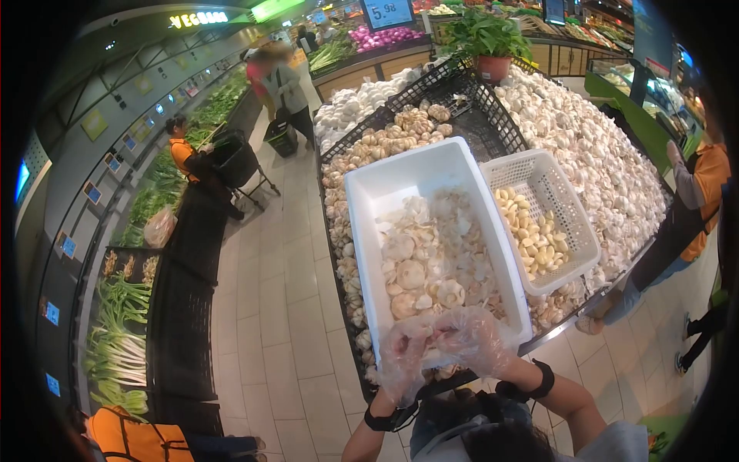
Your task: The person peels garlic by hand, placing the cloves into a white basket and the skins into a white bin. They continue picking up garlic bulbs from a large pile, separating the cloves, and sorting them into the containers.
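My left hand (403,356) and my right hand (476,340) wear clear plastic gloves. They meet over the near end of a white foam box (362,231), fingertips pinched close together. Whatever lies between the fingers is too small and too covered by the gloves to name. Inside the box are whole garlic bulbs (410,275) on the left and loose papery garlic skins (462,223) on the right and at the back. A white perforated basket (576,202) stands against the box's right side, with peeled garlic cloves (539,239) in it.
Heaped garlic bulbs (585,146) surround the box and basket on the display. A black crate (493,115) and a potted plant (493,69) stand behind. Leafy vegetables (123,308) line the left shelf. People in orange tops are on both sides; one (185,150) is beside a black cart (235,158).
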`<state>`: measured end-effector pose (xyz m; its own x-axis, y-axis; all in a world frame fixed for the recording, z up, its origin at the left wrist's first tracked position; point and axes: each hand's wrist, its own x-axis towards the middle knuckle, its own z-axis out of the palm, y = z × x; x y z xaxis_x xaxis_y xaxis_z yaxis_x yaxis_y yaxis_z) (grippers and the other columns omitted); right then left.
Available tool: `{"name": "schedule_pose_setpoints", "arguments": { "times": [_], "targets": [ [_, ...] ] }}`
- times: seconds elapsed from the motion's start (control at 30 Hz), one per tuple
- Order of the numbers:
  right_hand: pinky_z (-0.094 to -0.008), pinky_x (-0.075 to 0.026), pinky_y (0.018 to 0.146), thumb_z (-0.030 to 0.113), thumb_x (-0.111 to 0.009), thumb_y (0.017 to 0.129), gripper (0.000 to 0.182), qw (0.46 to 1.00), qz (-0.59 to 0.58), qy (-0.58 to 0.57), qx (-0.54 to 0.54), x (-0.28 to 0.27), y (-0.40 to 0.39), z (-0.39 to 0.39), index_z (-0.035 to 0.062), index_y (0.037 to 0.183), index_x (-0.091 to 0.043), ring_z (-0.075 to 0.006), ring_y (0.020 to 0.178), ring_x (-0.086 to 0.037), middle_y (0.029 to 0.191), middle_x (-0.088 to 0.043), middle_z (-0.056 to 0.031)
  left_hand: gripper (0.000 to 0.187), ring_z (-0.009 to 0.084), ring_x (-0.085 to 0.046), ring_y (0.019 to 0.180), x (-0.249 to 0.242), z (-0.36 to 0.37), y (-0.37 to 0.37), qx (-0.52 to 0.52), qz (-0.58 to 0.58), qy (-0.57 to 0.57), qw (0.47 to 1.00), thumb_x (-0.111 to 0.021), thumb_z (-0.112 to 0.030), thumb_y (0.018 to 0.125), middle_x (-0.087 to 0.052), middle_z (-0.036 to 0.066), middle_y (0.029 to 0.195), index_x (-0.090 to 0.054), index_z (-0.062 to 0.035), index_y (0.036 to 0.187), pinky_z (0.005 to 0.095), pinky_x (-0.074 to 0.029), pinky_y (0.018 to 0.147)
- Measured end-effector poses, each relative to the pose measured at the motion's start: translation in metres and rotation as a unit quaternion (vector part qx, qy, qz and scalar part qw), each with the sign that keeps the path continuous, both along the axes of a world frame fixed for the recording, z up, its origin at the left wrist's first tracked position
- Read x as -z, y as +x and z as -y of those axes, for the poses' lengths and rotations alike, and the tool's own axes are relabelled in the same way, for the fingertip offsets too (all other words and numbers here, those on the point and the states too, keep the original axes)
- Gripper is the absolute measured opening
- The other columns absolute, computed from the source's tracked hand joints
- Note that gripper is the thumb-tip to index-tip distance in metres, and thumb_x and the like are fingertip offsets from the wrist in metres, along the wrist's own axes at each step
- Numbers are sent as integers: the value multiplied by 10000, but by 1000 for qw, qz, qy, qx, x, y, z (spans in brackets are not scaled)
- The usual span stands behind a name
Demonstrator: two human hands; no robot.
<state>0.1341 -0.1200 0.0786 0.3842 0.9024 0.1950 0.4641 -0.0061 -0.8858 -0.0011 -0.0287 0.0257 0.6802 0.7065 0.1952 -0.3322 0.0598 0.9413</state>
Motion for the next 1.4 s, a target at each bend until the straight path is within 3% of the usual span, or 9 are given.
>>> {"name": "schedule_pose_setpoints", "arguments": {
  "times": [0.27,0.57,0.67,0.73,0.83,0.93,1.17,1.23,1.4],
  "targets": [
    [-305,-477,576,94,-691,720,101,997,-10,57,47,16,-4,-5,20,736,-624,-183,584,-593,659,-605,-94,55,148,-619,891,-3,1,-2,20,2,6,1000,-568,-78,947,-615,97,990,-584,-25,947,260,-497,773],
    [-357,-469,611,102,-669,727,119,997,-52,-22,45,4,-6,-8,31,786,-593,-248,645,-585,699,-582,-112,198,60,-445,634,-14,2,1,-3,-4,-45,999,-488,-246,1002,-560,17,795,-509,-55,954,213,-378,559],
    [-313,-455,596,59,-665,739,91,999,-25,8,42,5,-1,-9,32,755,-579,-187,599,-539,643,-554,-60,226,68,-405,646,-19,-4,-3,-34,-2,-147,989,-411,-268,1028,-509,17,789,-482,-59,983,222,-368,575],
    [-348,-465,664,3,-618,741,96,994,96,-49,3,5,9,-7,39,827,-597,-248,692,-565,709,-578,-74,234,78,-360,651,-23,-8,-5,-19,-78,-29,996,-358,-263,1041,-467,22,805,-467,-56,1052,228,-358,594],
    [-383,-462,715,-31,-594,744,208,981,174,57,60,6,12,0,53,932,-620,-298,786,-567,784,-598,-89,238,87,-346,660,-32,-6,-4,-4,-69,-92,993,-353,-251,1042,-444,25,809,-455,-50,1118,229,-345,614],
    [-399,-460,734,-31,-605,743,290,978,184,69,73,10,15,0,72,1013,-632,-301,859,-575,841,-604,-102,271,95,-351,657,-37,-5,-1,26,1,-227,974,-362,-276,1039,-445,21,806,-438,-48,1165,227,-331,611],
    [-353,-489,700,94,-655,755,179,983,174,19,55,-15,8,5,79,932,-675,-272,787,-615,793,-647,-105,305,87,-358,661,-24,-2,2,29,0,-250,968,-375,-345,1029,-457,1,783,-448,-73,1145,219,-325,615],
    [-353,-493,666,155,-666,771,131,999,-10,14,-32,-25,10,3,65,864,-686,-268,737,-629,780,-655,-117,239,104,-487,793,-16,-6,-5,100,-64,-112,987,-509,-222,988,-495,38,963,-455,-72,1166,228,-449,745],
    [-338,-494,646,180,-674,781,155,1000,-8,-20,-7,-9,11,-1,43,850,-687,-256,689,-636,748,-653,-121,311,143,-558,933,-6,-7,-4,125,-2,-180,976,-589,-213,944,-539,81,1107,-460,-67,1186,245,-450,842]
  ]
}}
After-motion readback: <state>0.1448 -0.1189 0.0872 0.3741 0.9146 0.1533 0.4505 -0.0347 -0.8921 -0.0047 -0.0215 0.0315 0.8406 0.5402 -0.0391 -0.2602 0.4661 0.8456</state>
